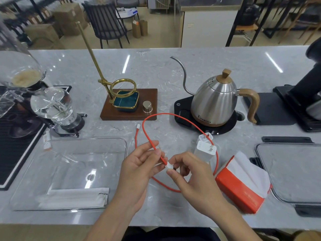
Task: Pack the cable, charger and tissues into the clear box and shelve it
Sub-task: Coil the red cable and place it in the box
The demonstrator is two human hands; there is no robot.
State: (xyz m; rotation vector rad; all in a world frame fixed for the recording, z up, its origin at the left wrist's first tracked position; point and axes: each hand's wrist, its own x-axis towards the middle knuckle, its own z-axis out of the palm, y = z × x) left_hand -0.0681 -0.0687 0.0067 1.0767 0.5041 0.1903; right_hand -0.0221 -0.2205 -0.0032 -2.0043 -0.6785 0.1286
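A red cable (175, 116) lies in a wide loop on the marble counter. My left hand (139, 169) pinches the cable just behind its white plug. My right hand (192, 178) pinches that white plug end between thumb and fingers. The cable's other white connector (138, 126) rests on the counter. Two white chargers (205, 147) stand inside the loop, just beyond my right hand. An orange and white tissue pack (243, 183) lies to the right. The clear box (27, 193) sits open at the left with flat white packets (73, 197) inside.
The box's clear lid (293, 173) with black clips lies at the right. A steel gooseneck kettle (217, 101) on a black base, a brass dripper stand (121, 94) on a wooden board and a glass siphon brewer (52, 105) stand behind. A small sachet (47, 141) lies by the box.
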